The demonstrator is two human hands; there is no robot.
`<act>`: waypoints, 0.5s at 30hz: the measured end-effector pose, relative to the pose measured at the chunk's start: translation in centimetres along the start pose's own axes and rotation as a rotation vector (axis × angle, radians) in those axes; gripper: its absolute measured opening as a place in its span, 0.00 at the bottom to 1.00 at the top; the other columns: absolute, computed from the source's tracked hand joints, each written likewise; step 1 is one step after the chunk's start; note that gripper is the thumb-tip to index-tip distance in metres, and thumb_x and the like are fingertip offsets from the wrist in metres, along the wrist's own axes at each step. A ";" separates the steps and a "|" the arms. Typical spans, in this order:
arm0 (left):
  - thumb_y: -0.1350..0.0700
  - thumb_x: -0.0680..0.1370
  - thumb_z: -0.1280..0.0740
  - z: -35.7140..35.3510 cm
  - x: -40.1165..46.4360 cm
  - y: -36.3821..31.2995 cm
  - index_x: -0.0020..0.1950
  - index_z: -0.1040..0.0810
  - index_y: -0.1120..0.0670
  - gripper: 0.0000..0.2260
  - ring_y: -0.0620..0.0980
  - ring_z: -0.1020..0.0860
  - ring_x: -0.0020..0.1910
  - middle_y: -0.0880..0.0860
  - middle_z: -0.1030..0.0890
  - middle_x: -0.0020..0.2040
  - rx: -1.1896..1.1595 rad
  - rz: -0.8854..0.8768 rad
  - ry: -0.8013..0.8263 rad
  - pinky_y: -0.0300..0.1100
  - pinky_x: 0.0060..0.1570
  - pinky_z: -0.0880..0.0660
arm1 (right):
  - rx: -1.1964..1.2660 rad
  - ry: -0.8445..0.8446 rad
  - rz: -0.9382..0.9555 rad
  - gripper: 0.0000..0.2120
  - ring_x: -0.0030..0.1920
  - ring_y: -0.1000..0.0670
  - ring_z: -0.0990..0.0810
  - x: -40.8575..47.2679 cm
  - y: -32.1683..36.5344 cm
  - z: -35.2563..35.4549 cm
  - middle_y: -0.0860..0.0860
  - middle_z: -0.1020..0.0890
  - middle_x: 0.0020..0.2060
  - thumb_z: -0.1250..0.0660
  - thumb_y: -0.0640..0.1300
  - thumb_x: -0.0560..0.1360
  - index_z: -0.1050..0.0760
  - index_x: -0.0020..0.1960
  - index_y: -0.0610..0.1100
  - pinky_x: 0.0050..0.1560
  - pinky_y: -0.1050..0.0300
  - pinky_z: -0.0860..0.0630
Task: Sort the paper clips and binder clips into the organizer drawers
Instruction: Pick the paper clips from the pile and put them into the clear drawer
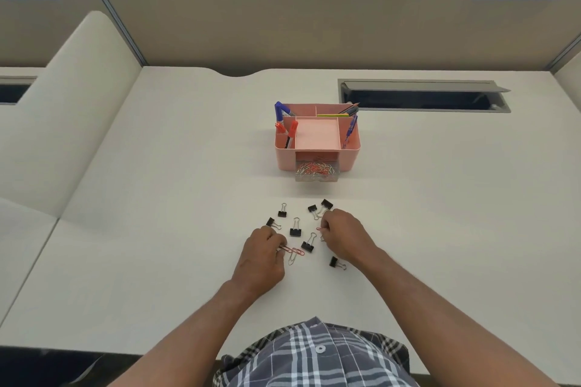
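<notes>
A pink desk organizer [284,158] stands mid-desk. Its clear drawer [317,174] is pulled out and holds a heap of red and silver paper clips. Several black binder clips [295,231] lie scattered on the white desk in front of me. My left hand [263,253] pinches a red paper clip [284,249] on the desk; another red clip and a silver clip [293,256] lie right beside it. My right hand [344,234] pinches a red paper clip [319,228] at its fingertips, next to two binder clips [327,204].
Pens and pencils stand in the organizer's top compartments [351,127]. An open cable slot [423,99] is set into the desk behind the organizer to the right. Beige partition walls [283,19] close off the back and left.
</notes>
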State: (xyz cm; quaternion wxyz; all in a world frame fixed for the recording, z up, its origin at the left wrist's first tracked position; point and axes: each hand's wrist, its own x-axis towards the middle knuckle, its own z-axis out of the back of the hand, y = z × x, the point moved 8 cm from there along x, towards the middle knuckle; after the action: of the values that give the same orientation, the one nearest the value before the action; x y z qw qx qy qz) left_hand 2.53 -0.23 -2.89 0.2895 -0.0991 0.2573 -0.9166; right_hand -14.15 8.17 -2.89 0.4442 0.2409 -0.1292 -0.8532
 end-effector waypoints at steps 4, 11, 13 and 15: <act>0.62 0.73 0.31 -0.3 0.4 0.2 0.49 0.20 0.54 0.06 0.52 0.27 0.46 0.50 0.26 0.46 0.008 0.019 0.040 0.44 0.44 0.27 | 0.085 -0.055 0.115 0.07 0.44 0.48 0.24 -0.9 1.8 0.3 0.50 0.21 0.44 0.40 0.41 0.77 0.23 0.49 0.46 0.44 0.54 0.27; 0.61 0.75 0.31 -0.6 0.9 0.4 0.46 0.22 0.53 0.03 0.50 0.28 0.47 0.49 0.27 0.47 0.019 0.035 0.089 0.36 0.43 0.35 | -0.102 0.036 0.278 0.11 0.47 0.43 0.23 -2.7 5.3 -3.2 0.45 0.23 0.45 0.42 0.42 0.79 0.21 0.50 0.42 0.42 0.51 0.28; 0.61 0.75 0.31 -0.7 0.8 0.5 0.46 0.22 0.53 0.03 0.50 0.29 0.48 0.49 0.27 0.47 0.019 0.028 0.091 0.36 0.44 0.36 | -0.132 0.027 0.279 0.09 0.46 0.41 0.24 -2.9 5.4 -3.8 0.44 0.24 0.43 0.42 0.39 0.77 0.23 0.46 0.40 0.40 0.50 0.28; 0.61 0.76 0.32 -0.5 0.7 0.4 0.46 0.23 0.53 0.03 0.50 0.29 0.48 0.49 0.26 0.47 0.026 0.022 0.085 0.37 0.43 0.36 | -0.144 0.009 0.289 0.07 0.46 0.42 0.25 -2.9 5.4 -4.0 0.45 0.25 0.42 0.41 0.38 0.76 0.24 0.46 0.41 0.40 0.49 0.27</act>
State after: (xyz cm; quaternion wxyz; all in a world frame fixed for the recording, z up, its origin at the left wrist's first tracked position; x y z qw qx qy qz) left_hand 1.98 -0.73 -3.57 0.2897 -0.0533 0.2586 -0.9200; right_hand -6.88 7.43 -3.05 0.5790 0.1912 -0.0989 -0.7864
